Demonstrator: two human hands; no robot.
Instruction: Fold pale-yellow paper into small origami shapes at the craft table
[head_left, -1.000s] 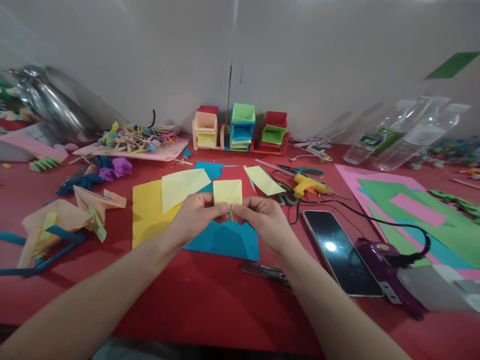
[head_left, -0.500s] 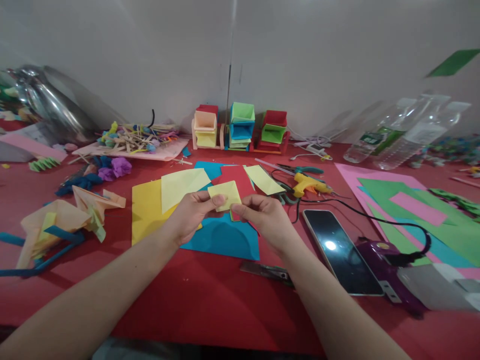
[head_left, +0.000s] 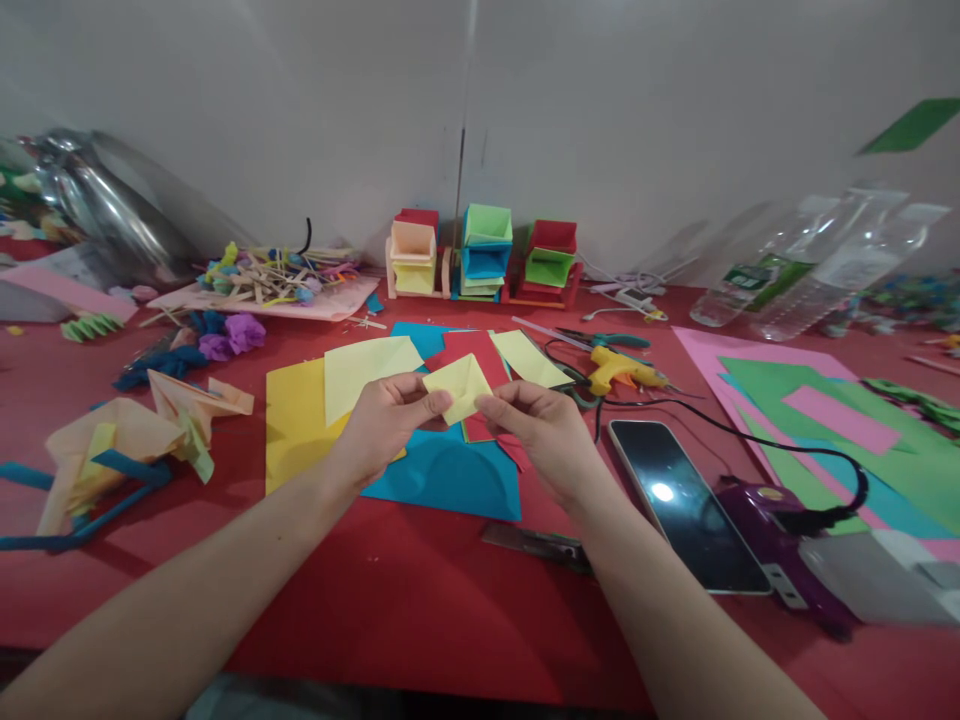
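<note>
Between both hands, a small pale yellow folded paper (head_left: pixel 463 384) is held up above the coloured sheets, with crease lines showing on its face. My left hand (head_left: pixel 390 420) pinches its left corner between thumb and finger. At the lower right corner, my right hand (head_left: pixel 536 430) pinches it the same way. Under the hands lie a blue sheet (head_left: pixel 450 485), a yellow sheet (head_left: pixel 292 415), a red sheet (head_left: pixel 472 348) and pale yellow pieces, one a larger sheet (head_left: pixel 364 375) at the left and one a strip (head_left: pixel 531 358) at the right.
A utility knife (head_left: pixel 536 545) lies near the front, left of a phone (head_left: pixel 686 500). A yellow glue gun (head_left: pixel 622 370) and its black cord lie at right. Folded paper boxes (head_left: pixel 486 240) stand along the wall. Plastic bottles (head_left: pixel 817 260) and a steel jug (head_left: pixel 112 210) stand at the sides.
The small yellow paper has been turned between my fingers, and its crease lines now show. My right hand has shifted slightly, its fingers still pinching the paper's corner.
</note>
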